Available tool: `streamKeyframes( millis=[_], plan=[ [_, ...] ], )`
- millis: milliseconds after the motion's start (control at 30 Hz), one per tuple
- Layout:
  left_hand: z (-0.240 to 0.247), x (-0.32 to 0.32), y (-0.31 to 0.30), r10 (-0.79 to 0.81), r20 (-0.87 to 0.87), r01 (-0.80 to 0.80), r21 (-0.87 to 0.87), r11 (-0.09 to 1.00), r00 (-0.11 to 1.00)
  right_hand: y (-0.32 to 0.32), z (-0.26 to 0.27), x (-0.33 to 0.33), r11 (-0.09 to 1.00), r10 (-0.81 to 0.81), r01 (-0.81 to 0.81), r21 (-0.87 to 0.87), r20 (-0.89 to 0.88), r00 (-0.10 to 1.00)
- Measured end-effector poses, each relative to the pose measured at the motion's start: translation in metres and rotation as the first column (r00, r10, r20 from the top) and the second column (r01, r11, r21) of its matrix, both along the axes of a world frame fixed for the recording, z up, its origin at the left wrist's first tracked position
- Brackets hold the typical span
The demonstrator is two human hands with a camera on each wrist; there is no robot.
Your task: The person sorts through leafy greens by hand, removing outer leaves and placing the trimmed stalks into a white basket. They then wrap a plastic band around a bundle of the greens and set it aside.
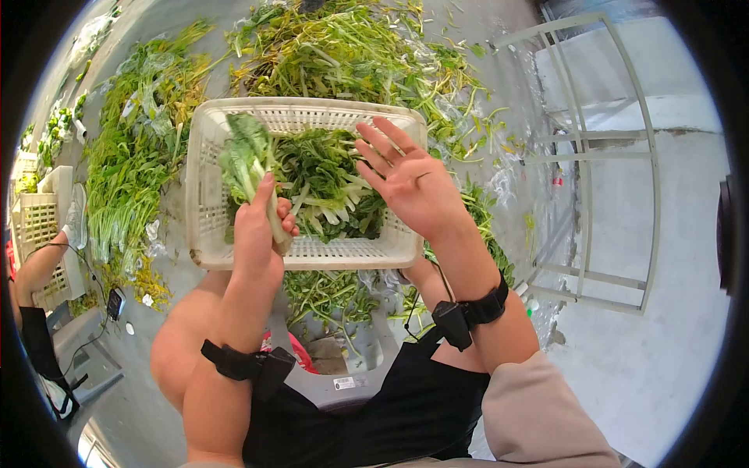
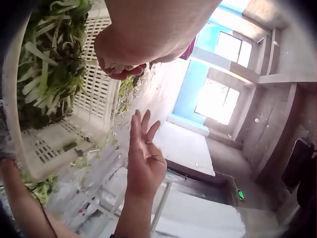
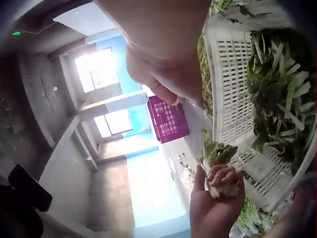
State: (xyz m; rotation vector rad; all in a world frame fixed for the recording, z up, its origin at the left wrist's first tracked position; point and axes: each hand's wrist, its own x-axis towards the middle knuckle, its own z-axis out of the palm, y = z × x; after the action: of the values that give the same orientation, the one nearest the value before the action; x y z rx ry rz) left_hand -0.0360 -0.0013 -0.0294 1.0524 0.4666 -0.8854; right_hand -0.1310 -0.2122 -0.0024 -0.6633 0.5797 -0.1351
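Note:
My left hand (image 1: 260, 226) grips a bunch of leafy greens (image 1: 246, 160) by the pale stems, leaves pointing away from me over the left end of a white plastic basket (image 1: 204, 226). More cut greens (image 1: 324, 168) with white stem ends lie heaped in the basket's middle and right. Over the basket's right end my right hand (image 1: 421, 187) is raised with fingers spread and nothing in it. A small dark strand lies across that palm. In the right wrist view the held bunch (image 3: 215, 153) shows above the curled left fingers (image 3: 225, 174).
Long heaps of loose greens (image 1: 328, 54) and stalks (image 1: 129, 156) cover the floor ahead and to the left. A metal frame (image 1: 651, 171) stands at right. A grey plastic stool (image 1: 374, 382) is between my legs. Another person's arm (image 1: 39, 269) shows beside crates (image 1: 51, 210) at far left.

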Motion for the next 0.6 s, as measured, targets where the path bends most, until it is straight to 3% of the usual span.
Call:
streamKeyframes(
  millis=[67, 167, 233, 433, 600],
  plan=[
    [0.002, -0.002, -0.001, -0.040, 0.034, 0.042, -0.037, 0.998, 0.999, 0.006, 0.009, 0.004, 0.956, -0.075, 0.038, 0.292, 0.115, 0.991],
    [0.009, -0.007, -0.006, -0.135, 0.100, 0.135, 0.004, 0.991, 0.986, 0.018, 0.012, 0.008, 0.935, -0.096, 0.039, 0.352, 0.147, 0.985],
    [0.010, -0.016, -0.011, -0.112, 0.092, 0.114, -0.019, 0.993, 0.989, 0.029, 0.013, 0.010, 0.936, -0.110, 0.052, 0.348, 0.147, 0.983],
    [0.013, -0.037, -0.023, -0.292, 0.140, 0.291, 0.027, 0.956, 0.946, 0.051, 0.012, 0.017, 0.972, -0.123, 0.092, 0.218, 0.131, 0.984],
    [0.010, -0.039, -0.022, -0.268, 0.129, 0.258, 0.089, 0.962, 0.955, 0.052, 0.013, 0.018, 0.984, -0.116, 0.097, 0.151, 0.117, 0.986]
  ],
)
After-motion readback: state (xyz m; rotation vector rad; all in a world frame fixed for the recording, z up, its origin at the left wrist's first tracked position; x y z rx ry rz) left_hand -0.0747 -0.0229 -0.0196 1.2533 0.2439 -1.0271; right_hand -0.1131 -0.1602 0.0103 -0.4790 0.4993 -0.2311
